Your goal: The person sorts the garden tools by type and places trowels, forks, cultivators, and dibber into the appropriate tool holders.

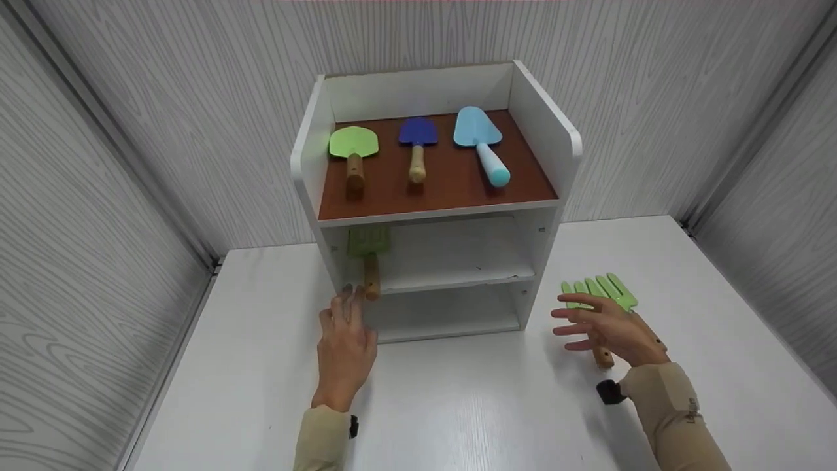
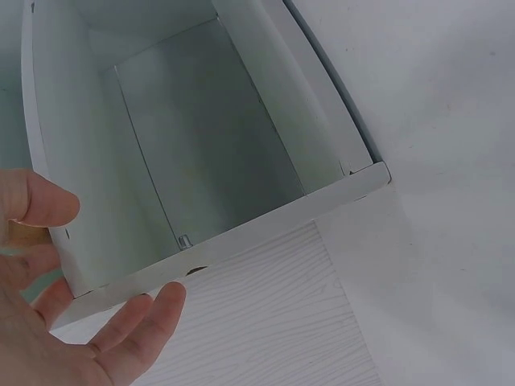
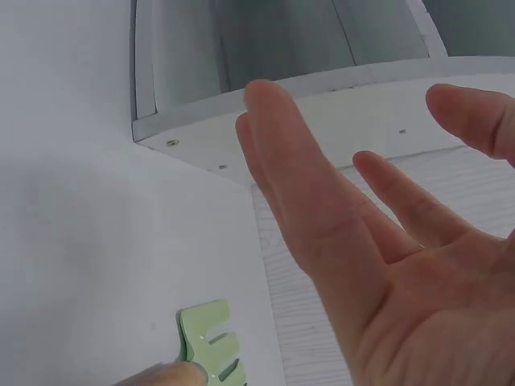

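Note:
On the cabinet's middle shelf, at its left end, lies a green slotted garden tool with a wooden handle. My left hand is beside that handle, fingertips close to the cabinet's left edge; the fingers look spread and not closed round anything. In the left wrist view the thumb and fingers partly hide the handle. To the right, my right hand hovers with its fingers spread, holding nothing. Below it on the table lie green hand forks with wooden handles, partly covered by the hand.
A white cabinet stands at the back of the white table. Its brown top bears a green trowel, a dark blue trowel and a light blue trowel. Panelled walls enclose the table.

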The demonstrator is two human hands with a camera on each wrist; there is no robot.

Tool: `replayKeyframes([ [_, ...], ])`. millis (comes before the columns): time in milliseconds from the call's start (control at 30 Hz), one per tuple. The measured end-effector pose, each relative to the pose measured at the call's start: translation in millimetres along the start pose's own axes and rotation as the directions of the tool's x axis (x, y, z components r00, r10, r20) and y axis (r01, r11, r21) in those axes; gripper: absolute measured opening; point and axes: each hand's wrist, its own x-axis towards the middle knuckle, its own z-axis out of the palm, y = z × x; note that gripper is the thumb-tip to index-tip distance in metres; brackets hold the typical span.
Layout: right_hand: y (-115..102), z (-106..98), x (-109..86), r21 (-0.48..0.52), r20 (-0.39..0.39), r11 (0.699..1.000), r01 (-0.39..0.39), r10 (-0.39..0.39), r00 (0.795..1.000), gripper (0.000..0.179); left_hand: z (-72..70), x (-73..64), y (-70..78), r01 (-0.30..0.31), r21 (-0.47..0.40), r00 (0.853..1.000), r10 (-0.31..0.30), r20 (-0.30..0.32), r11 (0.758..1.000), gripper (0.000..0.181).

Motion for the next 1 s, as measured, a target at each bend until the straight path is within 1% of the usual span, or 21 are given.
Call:
replayKeyframes([
  [67, 1, -4, -0.7, 0.0, -0.023, 1.0, -0.013, 0.013, 1.0, 0.062, 0.4, 0.0, 0.3, -0.001, -0.003, 1.0, 0.001, 0.0, 1.0, 0.055],
  [200, 4, -14, -1.0, -0.003, -0.043, 1.0, -0.025, 0.025, 0.999, 0.062, 1.1, 0.1, 0.2, 0.002, -0.01, 1.0, -0.002, 0.003, 1.0, 0.056],
  [500, 13, -36, -4.5, 0.002, -0.058, 0.999, -0.052, 0.052, 0.997, 0.067, 1.1, 0.8, 0.8, 0.001, -0.008, 1.0, -0.001, 0.001, 1.0, 0.055],
  [633, 14, -45, -6.8, -0.005, -0.07, 0.998, -0.06, 0.059, 0.996, 0.068, 1.1, 0.3, 0.8, 0.013, -0.013, 1.0, -0.012, 0.01, 1.0, 0.057],
  [767, 13, -51, -8.2, -0.014, -0.108, 0.996, -0.085, 0.083, 0.991, 0.07, 1.7, -0.5, 0.3, 0.022, -0.016, 1.0, -0.022, 0.021, 1.0, 0.057],
  [900, 15, -57, -7.8, -0.019, -0.129, 0.993, -0.119, 0.116, 0.985, 0.07, 2.2, -0.8, -0.1, -0.001, 0.001, 1.0, 0.001, 0.0, 1.0, 0.048],
  [1000, 19, -61, -8.1, -0.037, -0.136, 0.988, -0.147, 0.141, 0.981, 0.068, 2.2, -0.5, -0.4, -0.023, 0.012, 1.0, 0.023, -0.021, 1.0, 0.045],
])
